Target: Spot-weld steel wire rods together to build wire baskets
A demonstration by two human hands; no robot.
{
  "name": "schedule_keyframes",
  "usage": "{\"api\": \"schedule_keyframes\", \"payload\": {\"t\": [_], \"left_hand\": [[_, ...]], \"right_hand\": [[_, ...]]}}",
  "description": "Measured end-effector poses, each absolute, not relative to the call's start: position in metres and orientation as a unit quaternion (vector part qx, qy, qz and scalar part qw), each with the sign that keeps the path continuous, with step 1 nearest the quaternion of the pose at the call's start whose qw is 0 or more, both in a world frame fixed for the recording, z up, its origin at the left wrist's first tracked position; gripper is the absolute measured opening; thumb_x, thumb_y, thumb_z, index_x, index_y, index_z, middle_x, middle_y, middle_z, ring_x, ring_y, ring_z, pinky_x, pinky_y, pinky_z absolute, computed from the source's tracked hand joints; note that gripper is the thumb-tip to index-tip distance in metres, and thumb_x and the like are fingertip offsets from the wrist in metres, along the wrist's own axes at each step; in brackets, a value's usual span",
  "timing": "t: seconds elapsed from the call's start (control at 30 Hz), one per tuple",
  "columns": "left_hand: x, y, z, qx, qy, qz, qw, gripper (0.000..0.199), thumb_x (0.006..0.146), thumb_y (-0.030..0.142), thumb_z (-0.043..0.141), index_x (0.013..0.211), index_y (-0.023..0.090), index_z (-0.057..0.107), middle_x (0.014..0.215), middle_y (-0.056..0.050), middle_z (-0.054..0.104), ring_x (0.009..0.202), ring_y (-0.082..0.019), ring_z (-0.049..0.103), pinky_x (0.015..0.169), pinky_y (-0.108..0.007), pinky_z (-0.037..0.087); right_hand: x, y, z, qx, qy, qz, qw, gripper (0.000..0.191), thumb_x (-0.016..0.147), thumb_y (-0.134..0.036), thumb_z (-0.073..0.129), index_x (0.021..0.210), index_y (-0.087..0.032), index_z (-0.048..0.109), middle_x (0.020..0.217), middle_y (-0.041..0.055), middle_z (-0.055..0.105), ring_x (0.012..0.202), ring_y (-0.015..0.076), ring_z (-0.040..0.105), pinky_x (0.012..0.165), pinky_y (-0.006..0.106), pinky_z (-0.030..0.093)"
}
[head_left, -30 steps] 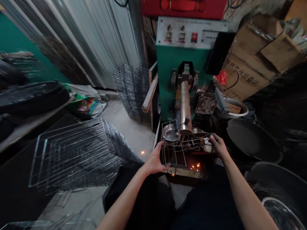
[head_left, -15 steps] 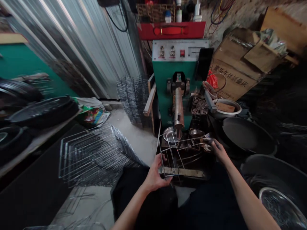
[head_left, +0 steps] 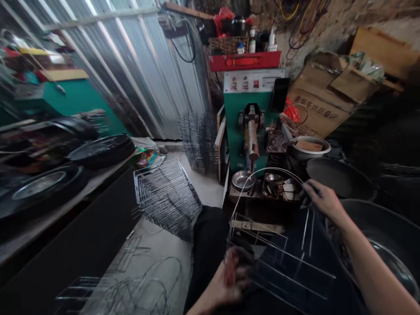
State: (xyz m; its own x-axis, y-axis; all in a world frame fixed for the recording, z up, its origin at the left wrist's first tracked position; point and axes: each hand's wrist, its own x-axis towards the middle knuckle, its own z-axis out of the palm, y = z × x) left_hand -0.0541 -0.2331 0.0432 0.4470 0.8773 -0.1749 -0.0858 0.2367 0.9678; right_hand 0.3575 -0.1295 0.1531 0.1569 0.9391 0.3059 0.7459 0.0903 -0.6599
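Left hand, head view: the left hand (head_left: 234, 278) is blurred, its fingers curled at the near left end of a thin, silver-grey metal wire frame (head_left: 295, 255); whether they close on it I cannot tell.
Right hand: the right hand (head_left: 321, 199) is narrow, fingers closed on the far right end of the wire frame's arc.
Wire frame: above the person's dark-clothed lap, one bowed wire arching between the hands and straight rods slanting down to the right.
Green machine: a boxy green metal machine (head_left: 234, 131) stands ahead, a thick silver-brown metal cylinder (head_left: 252, 140) jutting out towards the person.
Dishes: a round, shiny silver metal dish (head_left: 243, 180) sits below the cylinder, a smaller round metal dish (head_left: 274, 178) just to its right.
Wire stacks: a stack of silver wire grids (head_left: 170, 197) leans left of the lap; a tall grey stack of wire grids (head_left: 200, 140) stands beside the machine.
Floor: loose, curved grey wires (head_left: 147, 284) lie at lower left.
Desk: a long, dark-sided desk (head_left: 108, 214) at far left carries round black pans (head_left: 101, 151).
Right side: a large, round dark basin (head_left: 387, 218) lies near the right forearm.
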Motion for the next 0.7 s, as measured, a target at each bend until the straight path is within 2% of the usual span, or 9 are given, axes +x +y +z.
{"api": "schedule_keyframes", "payload": {"t": [0.03,0.07,0.13,0.2,0.27,0.33,0.43,0.53,0.7], "left_hand": [[-0.077,-0.240,0.044,0.512,0.367,0.315,0.710,0.071,0.050,0.059,0.094,0.116,0.039,0.074,0.107,-0.009,0.079,0.094,-0.040,0.078,0.077,-0.059,0.061],[-0.099,-0.241,0.046,0.525,0.377,0.278,0.711,0.064,0.053,0.056,0.094,0.113,0.041,0.076,0.106,-0.005,0.080,0.099,-0.040,0.077,0.084,-0.060,0.060],[-0.135,-0.224,0.060,0.567,0.487,0.279,0.603,0.039,0.071,0.059,0.082,0.106,0.043,0.078,0.106,0.002,0.082,0.101,-0.035,0.077,0.090,-0.057,0.060],[-0.147,-0.187,0.085,0.622,0.530,0.304,0.489,0.047,0.078,0.062,0.075,0.115,0.033,0.077,0.118,-0.004,0.080,0.106,-0.034,0.075,0.089,-0.051,0.063],[-0.133,-0.143,0.111,0.696,0.505,0.305,0.410,0.050,0.091,0.059,0.062,0.122,0.021,0.073,0.110,-0.009,0.081,0.094,-0.028,0.077,0.085,-0.042,0.064],[-0.100,-0.100,0.132,0.780,0.460,0.286,0.313,0.047,0.098,0.050,0.054,0.126,0.016,0.070,0.101,-0.008,0.082,0.083,-0.022,0.077,0.080,-0.034,0.063],[-0.047,-0.054,0.142,0.840,0.419,0.257,0.228,0.035,0.098,0.035,0.058,0.122,0.014,0.072,0.086,-0.005,0.081,0.069,-0.019,0.074,0.069,-0.027,0.058],[-0.017,-0.029,0.136,0.858,0.406,0.250,0.190,0.023,0.095,0.022,0.059,0.109,0.015,0.077,0.081,-0.006,0.080,0.071,-0.020,0.073,0.070,-0.026,0.054],[-0.012,-0.011,0.127,0.872,0.415,0.224,0.134,0.022,0.098,0.026,0.059,0.108,0.018,0.076,0.082,-0.009,0.080,0.076,-0.024,0.075,0.071,-0.028,0.051]], "right_hand": [[0.353,-0.128,0.158,-0.650,-0.654,0.134,0.363,0.040,0.097,-0.057,0.047,0.083,-0.023,0.062,0.069,0.0021,0.067,0.065,0.0182,0.061,0.062,0.025,0.048],[0.347,-0.127,0.158,-0.637,-0.672,0.140,0.351,0.040,0.097,-0.057,0.046,0.084,-0.023,0.062,0.070,0.0023,0.068,0.065,0.0186,0.062,0.063,0.026,0.049],[0.331,-0.123,0.150,-0.622,-0.698,0.148,0.322,0.040,0.097,-0.056,0.043,0.087,-0.023,0.064,0.072,0.0035,0.070,0.066,0.0197,0.063,0.065,0.028,0.049],[0.312,-0.120,0.138,-0.626,-0.713,0.137,0.286,0.041,0.099,-0.053,0.039,0.092,-0.023,0.066,0.075,0.0053,0.071,0.065,0.0208,0.064,0.066,0.030,0.049],[0.293,-0.116,0.130,-0.640,-0.722,0.102,0.243,0.041,0.102,-0.048,0.036,0.101,-0.023,0.068,0.079,0.0068,0.072,0.067,0.0222,0.065,0.066,0.030,0.046],[0.279,-0.113,0.130,-0.658,-0.727,0.064,0.188,0.039,0.105,-0.045,0.035,0.111,-0.024,0.068,0.084,0.0079,0.074,0.071,0.0237,0.067,0.066,0.030,0.043],[0.268,-0.109,0.137,-0.690,-0.714,0.042,0.108,0.039,0.107,-0.045,0.036,0.123,-0.027,0.066,0.089,0.0077,0.076,0.076,0.0239,0.070,0.066,0.028,0.041],[0.267,-0.103,0.146,-0.707,-0.703,0.043,0.065,0.040,0.108,-0.045,0.036,0.129,-0.029,0.066,0.095,0.0082,0.077,0.082,0.0231,0.072,0.066,0.027,0.042],[0.267,-0.085,0.151,-0.681,-0.729,0.046,0.036,0.038,0.109,-0.042,0.038,0.126,-0.027,0.069,0.112,0.0095,0.077,0.100,0.0234,0.072,0.078,0.027,0.047]]}}
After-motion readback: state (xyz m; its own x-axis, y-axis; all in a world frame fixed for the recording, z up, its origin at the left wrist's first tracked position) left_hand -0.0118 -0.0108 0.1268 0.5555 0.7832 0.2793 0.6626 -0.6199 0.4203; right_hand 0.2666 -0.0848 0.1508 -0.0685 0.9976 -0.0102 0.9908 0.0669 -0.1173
